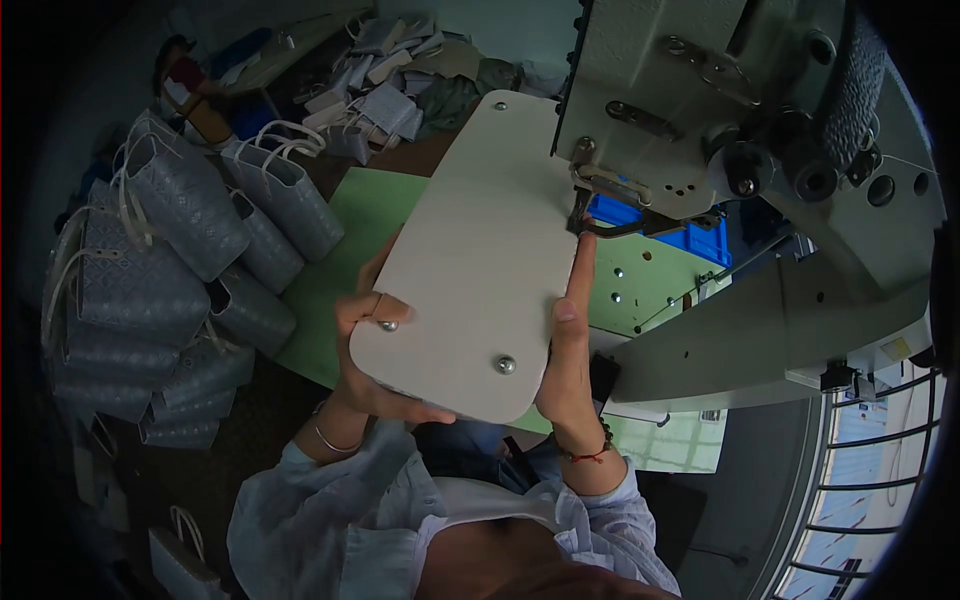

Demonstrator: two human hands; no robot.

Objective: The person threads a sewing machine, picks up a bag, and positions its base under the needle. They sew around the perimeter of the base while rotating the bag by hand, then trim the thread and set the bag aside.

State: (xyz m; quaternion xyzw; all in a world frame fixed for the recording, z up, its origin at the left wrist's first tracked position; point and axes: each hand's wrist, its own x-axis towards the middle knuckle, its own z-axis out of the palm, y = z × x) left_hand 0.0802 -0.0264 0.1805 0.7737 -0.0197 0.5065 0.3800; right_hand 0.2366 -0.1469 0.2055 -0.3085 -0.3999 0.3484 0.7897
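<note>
A handbag point(470, 240) is held between my two hands with its pale, round-cornered base facing up. Metal feet stud the corners of that base. My left hand point(372, 335) grips the near left corner, its thumb over the edge beside one foot. Along the right edge lies my right hand point(568, 350), thumb on the rim and index finger stretched toward the sewing machine's presser foot point(582, 212). The bag's right edge sits at this foot. The bag's sides and the fingers beneath it are mostly hidden.
The sewing machine point(690, 90) fills the upper right, its curved arm point(740, 335) reaching low on the right. A green tabletop point(345, 215) lies behind the bag, with a blue crate point(705, 240) beyond. Grey patterned bags point(145, 270) pile up at left. A person point(185, 85) sits far back.
</note>
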